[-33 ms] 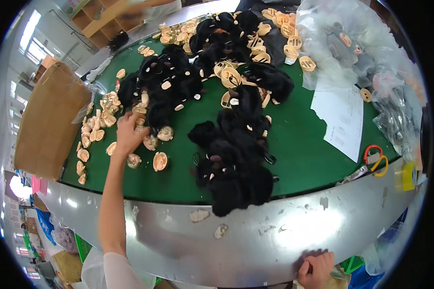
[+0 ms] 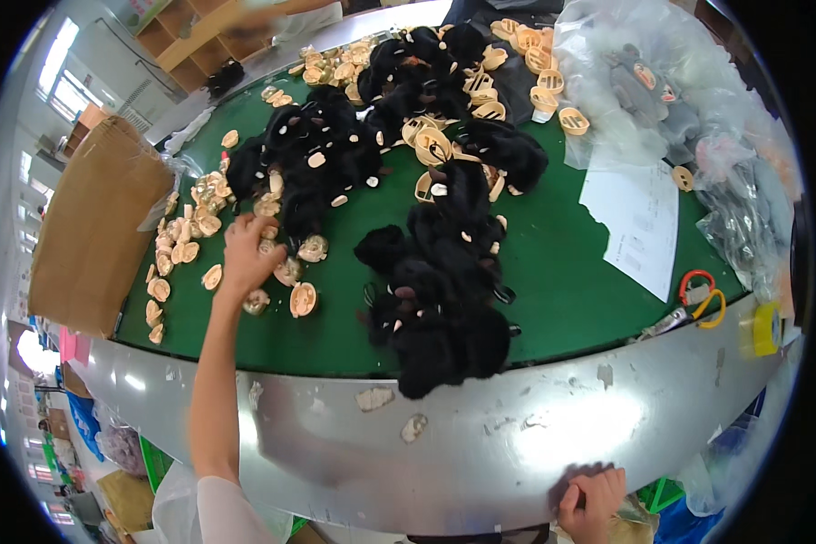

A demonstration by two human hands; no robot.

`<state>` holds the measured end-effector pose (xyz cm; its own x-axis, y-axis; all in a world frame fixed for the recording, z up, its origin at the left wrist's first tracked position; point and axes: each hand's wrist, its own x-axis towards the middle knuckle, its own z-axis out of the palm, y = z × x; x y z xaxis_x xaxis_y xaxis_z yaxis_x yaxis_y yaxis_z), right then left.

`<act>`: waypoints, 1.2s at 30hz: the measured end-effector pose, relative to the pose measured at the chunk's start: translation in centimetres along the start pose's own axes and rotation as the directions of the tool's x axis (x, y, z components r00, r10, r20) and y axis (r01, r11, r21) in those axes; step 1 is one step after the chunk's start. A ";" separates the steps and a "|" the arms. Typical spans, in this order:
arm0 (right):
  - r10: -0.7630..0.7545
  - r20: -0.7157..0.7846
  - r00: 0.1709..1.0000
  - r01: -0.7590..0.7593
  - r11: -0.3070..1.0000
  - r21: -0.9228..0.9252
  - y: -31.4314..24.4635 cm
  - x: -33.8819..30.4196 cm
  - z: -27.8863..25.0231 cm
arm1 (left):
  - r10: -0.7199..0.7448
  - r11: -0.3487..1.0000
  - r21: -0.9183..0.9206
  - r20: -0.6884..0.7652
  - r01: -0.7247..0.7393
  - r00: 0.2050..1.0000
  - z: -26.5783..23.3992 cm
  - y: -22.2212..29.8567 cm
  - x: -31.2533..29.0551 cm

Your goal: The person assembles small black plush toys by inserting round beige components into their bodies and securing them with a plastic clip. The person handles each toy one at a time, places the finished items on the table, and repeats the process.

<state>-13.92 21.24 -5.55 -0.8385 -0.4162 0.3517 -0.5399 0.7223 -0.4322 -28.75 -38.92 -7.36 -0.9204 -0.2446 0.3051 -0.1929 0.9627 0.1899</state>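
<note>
My left hand (image 2: 251, 261) reaches over a loose cluster of shiny, clear-wrapped beige plastic pieces (image 2: 288, 271) on the green table top. Its thumb and fingers are apart, with the fingertips down among the pieces; whether it grips one is hard to see. Just right of it lies another wrapped piece (image 2: 313, 248), and nearer me an oval beige shell (image 2: 303, 299) with its hollow side up. My right hand (image 2: 593, 501) rests with curled fingers at the near edge of the metal border, with nothing visible in it. Black plush pieces (image 2: 440, 299) are heaped in the middle.
A cardboard box (image 2: 95, 227) stands at the left beside scattered beige parts (image 2: 186, 238). More black plush (image 2: 322, 145) and slotted beige cups (image 2: 432, 143) lie farther back. At the right are a paper sheet (image 2: 630, 222), scissors (image 2: 698, 304), yellow tape (image 2: 766, 329) and clear plastic bags (image 2: 607, 82).
My left hand has shifted very slightly to the right over the wrapped pieces. My right hand stays at the metal edge. The whole view has moved a little.
</note>
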 end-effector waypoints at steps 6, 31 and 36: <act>-0.038 -0.158 0.987 0.039 0.999 -0.001 0.5 -0.7 1.1 | 0.021 0.989 -0.147 0.022 -0.018 1.000 -3.1 6.0 -6.2; 0.189 0.358 0.914 -0.343 -0.110 0.933 -6.3 0.8 0.6 | 0.689 0.558 -0.610 -0.037 -0.563 0.723 -12.0 33.5 -24.3; 0.444 0.198 0.874 -0.269 0.102 0.958 -2.6 0.3 0.0 | 0.272 0.757 -0.593 -0.096 -0.274 0.958 -10.5 28.2 -16.6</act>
<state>-12.79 19.23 -4.32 -0.9871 -0.1525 -0.0493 0.0996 -0.3426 -0.9342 -15.30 -8.95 2.68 -0.9011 0.0165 0.4333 0.3081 0.7274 0.6131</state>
